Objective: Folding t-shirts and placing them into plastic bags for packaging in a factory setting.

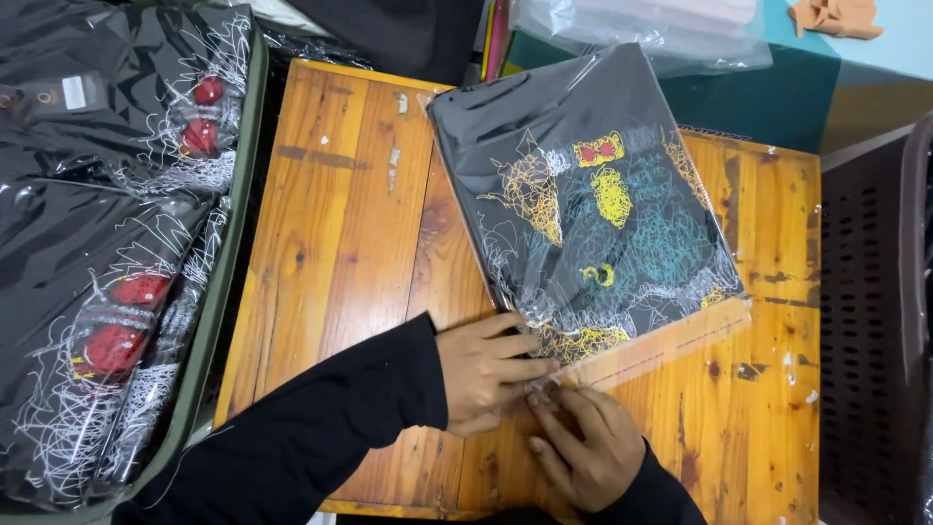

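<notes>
A folded black garment with yellow, teal and white scribble print lies in a clear plastic bag (593,204) on a wooden table (340,243). The bag's open flap (671,345), with a thin red strip along it, lies flat toward the table's near right. My left hand (486,369) rests on the bag's near corner, fingers curled and pressing it down. My right hand (583,442) sits just below, its fingertips pinching the flap's left end at the strip. Both arms wear black sleeves.
A green-edged bin (228,253) at the left holds several bagged black garments (107,243) with red and white print. More clear plastic bags (641,29) lie at the far edge. A dark perforated crate (875,321) stands to the right of the table.
</notes>
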